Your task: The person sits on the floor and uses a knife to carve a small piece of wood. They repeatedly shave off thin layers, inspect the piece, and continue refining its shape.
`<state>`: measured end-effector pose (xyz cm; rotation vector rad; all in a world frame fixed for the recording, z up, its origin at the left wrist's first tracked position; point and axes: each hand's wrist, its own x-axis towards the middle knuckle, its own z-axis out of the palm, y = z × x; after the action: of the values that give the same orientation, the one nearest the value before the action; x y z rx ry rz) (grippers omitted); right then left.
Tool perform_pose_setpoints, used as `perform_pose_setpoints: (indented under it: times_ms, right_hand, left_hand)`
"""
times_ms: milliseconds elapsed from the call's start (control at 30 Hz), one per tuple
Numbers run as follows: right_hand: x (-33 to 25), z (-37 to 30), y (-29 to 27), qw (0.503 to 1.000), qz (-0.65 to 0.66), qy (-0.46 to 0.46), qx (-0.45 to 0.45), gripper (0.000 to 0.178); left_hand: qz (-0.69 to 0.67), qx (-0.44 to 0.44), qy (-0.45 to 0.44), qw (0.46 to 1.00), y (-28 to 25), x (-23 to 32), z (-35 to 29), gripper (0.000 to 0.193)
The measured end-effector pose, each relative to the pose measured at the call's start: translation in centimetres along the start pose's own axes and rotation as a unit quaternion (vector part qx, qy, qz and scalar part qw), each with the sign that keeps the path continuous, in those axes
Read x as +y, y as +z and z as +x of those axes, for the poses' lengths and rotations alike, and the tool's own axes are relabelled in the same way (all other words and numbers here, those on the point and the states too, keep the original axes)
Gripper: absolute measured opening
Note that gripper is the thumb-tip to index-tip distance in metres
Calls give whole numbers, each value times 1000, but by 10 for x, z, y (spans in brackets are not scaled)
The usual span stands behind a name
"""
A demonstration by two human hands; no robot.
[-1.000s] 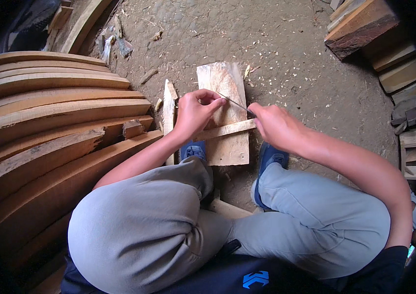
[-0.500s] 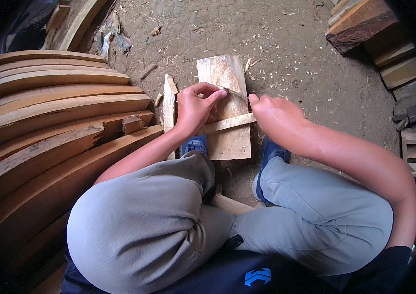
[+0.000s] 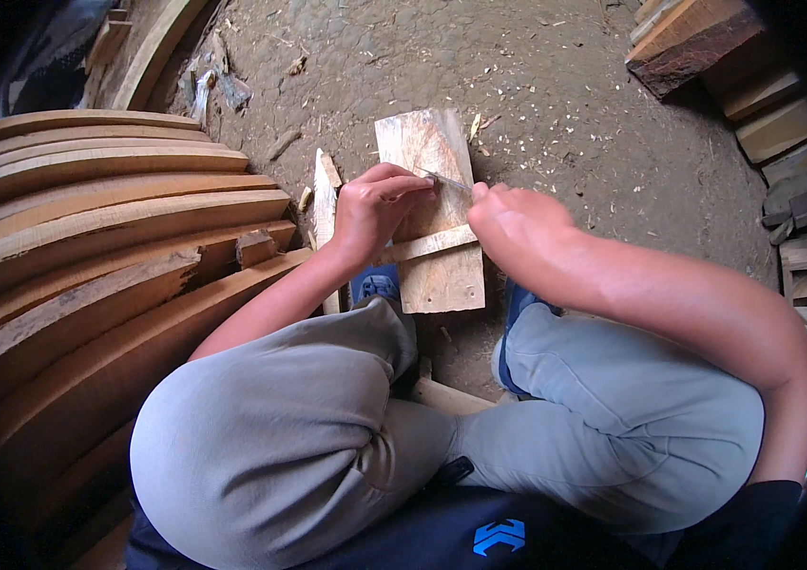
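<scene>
On the ground between my feet lies a pale wooden board (image 3: 443, 280), with a narrow wooden strip (image 3: 430, 243) crossing it at a slant. My right hand (image 3: 522, 220) is closed around the end of a thin metal blade (image 3: 457, 182) that points left over the board; its handle is hidden in the fist. That hand is also beside the strip's right end, and I cannot tell if it touches it. My left hand (image 3: 373, 211) is closed in a pinch near the blade's tip. Whatever sits between its fingertips is too small to make out.
Curved wooden planks (image 3: 118, 204) are stacked along the left. A splintered pale stick (image 3: 325, 201) lies left of the board. Thick timber (image 3: 693, 43) juts in at the upper right. Wood chips (image 3: 603, 119) litter the dirt floor. My shoes (image 3: 377, 283) flank the board.
My right hand and the blade have shifted slightly left. The left thumb and fingers have changed their pose near the blade tip. The whole view has moved a little.
</scene>
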<state>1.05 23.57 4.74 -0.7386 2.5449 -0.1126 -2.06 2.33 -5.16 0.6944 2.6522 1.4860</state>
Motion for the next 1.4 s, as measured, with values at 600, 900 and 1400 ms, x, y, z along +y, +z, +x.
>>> perform_pose_setpoints:
  times_ms: [600, 900, 1400]
  right_hand:
    - [-30, 25, -29, 975, -99, 12, -198, 21]
    - [10, 25, -31, 995, 11, -7, -96, 13]
    - [3, 8, -34, 998, -22, -24, -57, 16]
  left_hand:
    - [29, 30, 9, 999, 7, -8, 0, 10]
    - [12, 61, 15, 998, 10, -15, -6, 9]
    - [-8, 37, -34, 999, 3, -7, -6, 9]
